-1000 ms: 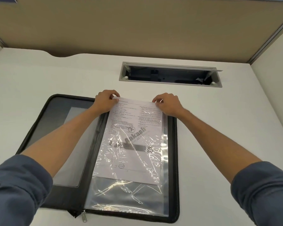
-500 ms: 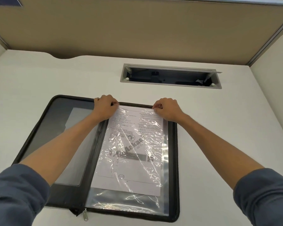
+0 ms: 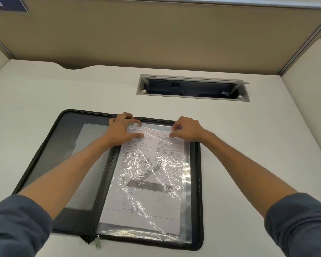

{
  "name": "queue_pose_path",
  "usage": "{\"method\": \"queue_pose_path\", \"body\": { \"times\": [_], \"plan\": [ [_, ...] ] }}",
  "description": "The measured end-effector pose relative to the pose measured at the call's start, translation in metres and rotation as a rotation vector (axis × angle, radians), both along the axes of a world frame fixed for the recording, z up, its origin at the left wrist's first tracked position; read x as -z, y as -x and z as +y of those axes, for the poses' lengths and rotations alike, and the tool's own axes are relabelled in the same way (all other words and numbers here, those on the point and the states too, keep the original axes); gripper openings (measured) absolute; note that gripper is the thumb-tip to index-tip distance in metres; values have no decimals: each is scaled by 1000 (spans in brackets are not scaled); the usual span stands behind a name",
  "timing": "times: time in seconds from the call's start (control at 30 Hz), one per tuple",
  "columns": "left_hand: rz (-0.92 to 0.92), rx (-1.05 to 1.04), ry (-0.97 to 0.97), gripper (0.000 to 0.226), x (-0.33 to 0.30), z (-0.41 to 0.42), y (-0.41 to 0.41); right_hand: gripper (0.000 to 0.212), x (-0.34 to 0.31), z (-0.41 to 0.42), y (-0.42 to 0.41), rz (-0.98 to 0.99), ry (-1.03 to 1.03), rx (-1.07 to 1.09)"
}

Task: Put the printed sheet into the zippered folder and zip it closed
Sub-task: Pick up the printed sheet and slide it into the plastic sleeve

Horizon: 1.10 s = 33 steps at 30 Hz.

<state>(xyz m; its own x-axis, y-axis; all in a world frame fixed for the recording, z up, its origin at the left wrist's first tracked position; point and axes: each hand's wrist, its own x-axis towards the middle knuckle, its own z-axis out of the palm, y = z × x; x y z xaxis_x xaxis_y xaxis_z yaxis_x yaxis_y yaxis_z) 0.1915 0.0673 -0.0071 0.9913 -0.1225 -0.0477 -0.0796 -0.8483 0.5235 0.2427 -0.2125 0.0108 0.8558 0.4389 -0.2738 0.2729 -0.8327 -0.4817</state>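
Note:
A black zippered folder [image 3: 44,154] lies open flat on the white desk. Its right half carries a clear plastic sleeve [image 3: 187,182]. The printed sheet [image 3: 148,182] lies inside that sleeve, almost fully in, with glare over the text. My left hand [image 3: 122,130] pinches the sleeve's top left corner over the sheet. My right hand [image 3: 185,129] pinches the top right corner. The metal zip pull [image 3: 98,242] hangs at the folder's near edge by the spine.
A recessed cable tray [image 3: 193,88] with its lid up sits in the desk behind the folder. Beige partition walls [image 3: 156,34] close the desk at the back and sides. The folder's left half has a grey inner pocket [image 3: 87,164].
The sheet has slid down deeper into the sleeve. Both hands followed it toward the sleeve's top edge and now pinch there.

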Motion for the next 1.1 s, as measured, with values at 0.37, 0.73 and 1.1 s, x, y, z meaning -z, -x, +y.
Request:
{"method": "queue_pose_path", "body": {
  "times": [0.37, 0.73, 1.1],
  "plan": [
    [-2, 0, -57, 46, 5, 0, 4, 34, 3, 3, 10, -60, 19, 46],
    [-104, -9, -199, 62, -4, 5, 91, 71, 21, 8, 135, -371, -17, 194],
    [-63, -64, -210, 87, 24, -13, 168, 86, 58, 5, 205, -297, 25, 251]
  ]
}}
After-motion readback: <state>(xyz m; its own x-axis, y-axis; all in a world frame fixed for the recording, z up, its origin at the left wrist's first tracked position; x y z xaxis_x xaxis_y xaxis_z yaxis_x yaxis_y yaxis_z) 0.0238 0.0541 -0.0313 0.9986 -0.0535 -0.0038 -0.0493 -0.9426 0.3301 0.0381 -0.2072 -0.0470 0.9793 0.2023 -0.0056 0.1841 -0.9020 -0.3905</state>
